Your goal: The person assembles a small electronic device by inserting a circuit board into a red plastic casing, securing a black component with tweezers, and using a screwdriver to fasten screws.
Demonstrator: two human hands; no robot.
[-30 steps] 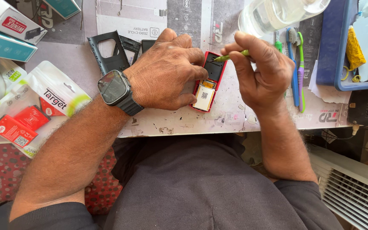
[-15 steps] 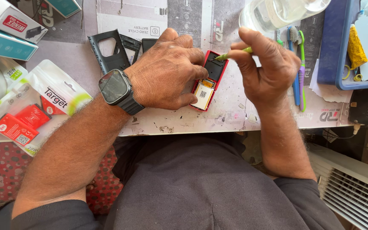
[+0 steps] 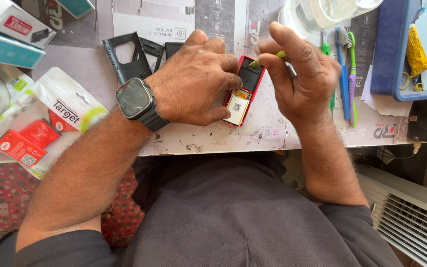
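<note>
L hand (image 3: 193, 81) grip clamps red phone (image 3: 240, 94); R hand (image 3: 300, 74) grip pinches green tool (image 3: 268, 58).

Both forearms come up from the bottom and angle in toward each other. Left hand (image 3: 196, 81) lies palm-down, fingers curled and knuckles up, wrist pretty flat. Right hand (image 3: 300, 74) is cocked over, fingers pinched together at the tips, thumb tucked in.

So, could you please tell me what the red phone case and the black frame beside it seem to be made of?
The red phone case looks like glossy moulded plastic: bright, even colour with thin rigid walls. The black frame seems matte plastic, dull with sharp cut-out openings, though painted metal cannot be ruled out.
</note>
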